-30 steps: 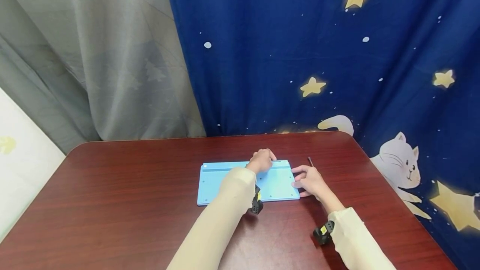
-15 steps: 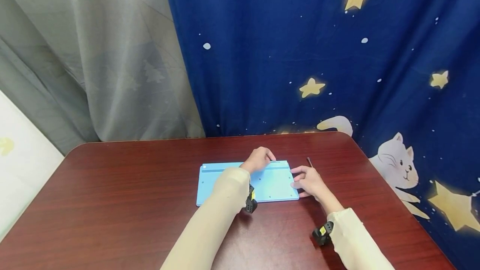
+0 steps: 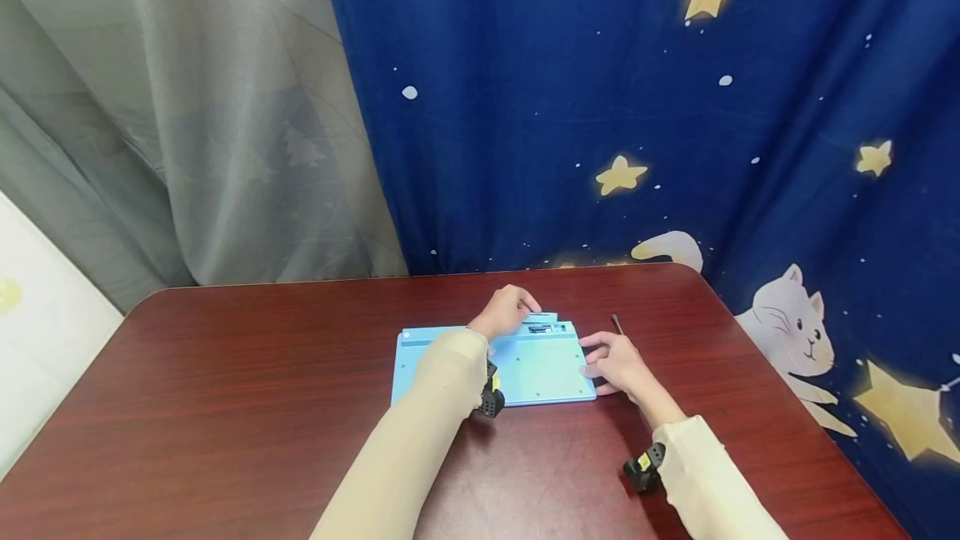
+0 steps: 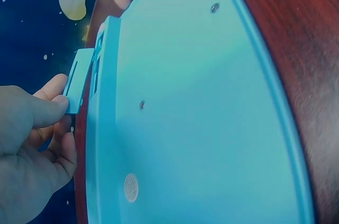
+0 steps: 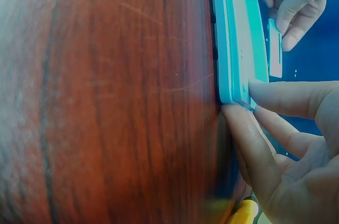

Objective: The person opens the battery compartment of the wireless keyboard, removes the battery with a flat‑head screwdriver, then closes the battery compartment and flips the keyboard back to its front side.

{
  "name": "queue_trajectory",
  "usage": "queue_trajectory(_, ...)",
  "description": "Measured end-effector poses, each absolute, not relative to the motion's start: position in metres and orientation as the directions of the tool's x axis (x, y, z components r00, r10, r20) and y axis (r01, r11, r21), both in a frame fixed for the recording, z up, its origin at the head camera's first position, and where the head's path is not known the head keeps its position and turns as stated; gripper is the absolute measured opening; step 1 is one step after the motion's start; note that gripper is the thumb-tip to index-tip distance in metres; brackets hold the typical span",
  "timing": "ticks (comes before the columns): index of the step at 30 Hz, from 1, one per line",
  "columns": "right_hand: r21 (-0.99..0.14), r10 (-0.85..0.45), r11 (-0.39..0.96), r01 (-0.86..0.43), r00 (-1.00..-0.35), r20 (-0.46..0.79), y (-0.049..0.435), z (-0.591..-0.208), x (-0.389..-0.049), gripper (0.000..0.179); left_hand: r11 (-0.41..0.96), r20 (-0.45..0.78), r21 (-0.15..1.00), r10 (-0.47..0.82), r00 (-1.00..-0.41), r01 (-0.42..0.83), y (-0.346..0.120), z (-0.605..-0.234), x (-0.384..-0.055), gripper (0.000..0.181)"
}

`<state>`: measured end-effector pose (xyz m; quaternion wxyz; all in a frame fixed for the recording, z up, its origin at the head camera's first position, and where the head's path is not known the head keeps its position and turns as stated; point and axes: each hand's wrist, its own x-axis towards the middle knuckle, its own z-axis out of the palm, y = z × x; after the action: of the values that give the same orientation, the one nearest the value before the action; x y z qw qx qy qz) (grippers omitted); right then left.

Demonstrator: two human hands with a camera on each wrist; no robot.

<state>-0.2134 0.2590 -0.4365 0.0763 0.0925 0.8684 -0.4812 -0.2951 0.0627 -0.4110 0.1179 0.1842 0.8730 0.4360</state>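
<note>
A light blue keyboard [image 3: 543,369] lies face down on the table, its screw-dotted back upward. My left hand [image 3: 504,312] pinches a small slotted battery cover [image 4: 79,78] between thumb and fingers, just past the keyboard's far edge. Beside the cover, the uncovered battery compartment [image 3: 540,329] shows something dark inside. My right hand [image 5: 296,144] grips the keyboard's right edge, thumb on the back and fingers at the side and underneath.
Behind my right hand lies a screwdriver [image 3: 617,323], its yellow handle [image 5: 244,212] showing in the right wrist view. The reddish-brown table [image 3: 262,390] ends at a blue star-patterned curtain [image 3: 525,107] and a grey curtain [image 3: 247,148].
My left hand has moved away and left, lifting the battery cover off the keyboard and baring the compartment. My right hand keeps its place at the right edge.
</note>
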Motion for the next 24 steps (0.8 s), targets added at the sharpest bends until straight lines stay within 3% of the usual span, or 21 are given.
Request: queue_trajectory(24, -0.826, 0.088, 0.513, 0.235, -0.971, -0.221, 0.261, -0.437, -0.213, 0.043, 0.641, -0.076, 0.75, 0.324, -0.943, 0.16, 0.015, -0.425, -0.315, 0.024)
